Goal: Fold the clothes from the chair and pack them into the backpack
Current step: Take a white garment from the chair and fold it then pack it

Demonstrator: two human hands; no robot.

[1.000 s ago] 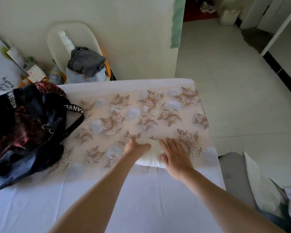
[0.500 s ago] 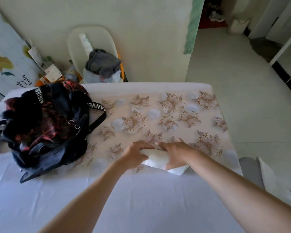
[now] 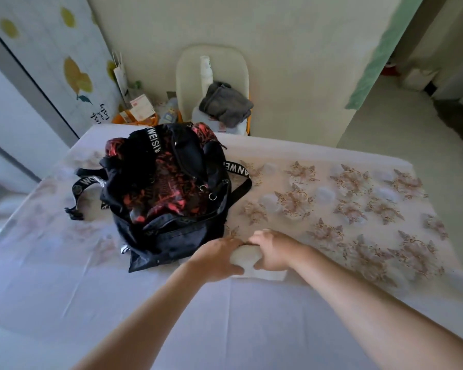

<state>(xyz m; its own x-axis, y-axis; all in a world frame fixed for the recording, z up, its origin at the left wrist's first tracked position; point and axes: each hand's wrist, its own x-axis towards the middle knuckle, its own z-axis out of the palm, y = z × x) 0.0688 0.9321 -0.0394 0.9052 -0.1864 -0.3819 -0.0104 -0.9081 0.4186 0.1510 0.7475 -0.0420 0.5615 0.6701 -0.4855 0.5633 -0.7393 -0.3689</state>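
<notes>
Your 2 hands meet at the near middle of the table (image 3: 225, 321), both closed around 1 small white garment (image 3: 245, 258) that is folded or rolled into a compact bundle. Your left hand (image 3: 216, 259) grips its left end, fingers curled over the top and thumb tucked along the near side; your right hand (image 3: 275, 251) grips the right end the same way, knuckles up. Only a short strip of the white fabric shows between the 2 hands, and a flat corner of it pokes out under your right palm. Whether the bundle touches the tabletop or sits just above it cannot be told. The backpack (image 3: 171, 198) – black with a red pattern – stands on the table just to the left of your hands, nearly touching the left one, its top gaping open and its lettered strap (image 3: 237, 173) trailing to the right over the floral cloth (image 3: 358, 198) that covers the far right part of the table. Beyond the far edge of the table, against the wall, stands the pale chair (image 3: 190, 73), with a crumpled grey garment (image 3: 225, 105) heaped on the seat over something white (image 3: 198, 114) – what that piece is cannot be made out. Left of the chair, some cartons (image 3: 141, 109) sit on the floor.
</notes>
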